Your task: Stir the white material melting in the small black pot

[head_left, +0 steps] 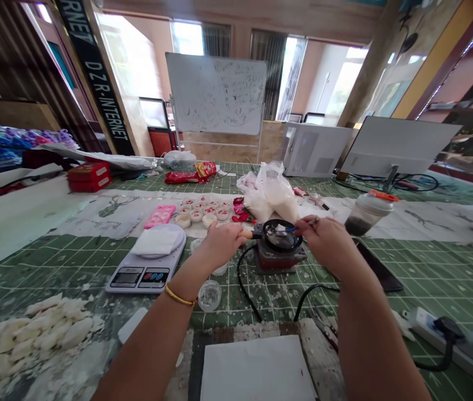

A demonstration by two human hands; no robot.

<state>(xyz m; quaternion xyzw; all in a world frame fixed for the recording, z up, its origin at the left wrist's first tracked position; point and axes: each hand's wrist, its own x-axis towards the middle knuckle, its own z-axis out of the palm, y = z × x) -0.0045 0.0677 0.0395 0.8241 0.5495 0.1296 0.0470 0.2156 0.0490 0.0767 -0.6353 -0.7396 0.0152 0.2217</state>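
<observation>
Centre frame: left hand [222, 242] clamps the handle of the pan [283, 236] (sitting on a red heater [280, 257]), while right hand [323, 236] pinches a stick [298, 227], its tip in the pan.

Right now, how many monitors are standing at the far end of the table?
2. Both show their white backs: the smaller monitor stands right of the whiteboard, and the larger monitor stands further right, behind the shaker bottle.

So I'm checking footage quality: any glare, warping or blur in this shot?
Head view: windows blown out white; wide-angle lens bends the pillars and room edges; the pan and both hands, left and right, are evenly lit and fairly sharp; forearms near the bottom edge look stretched.
</observation>
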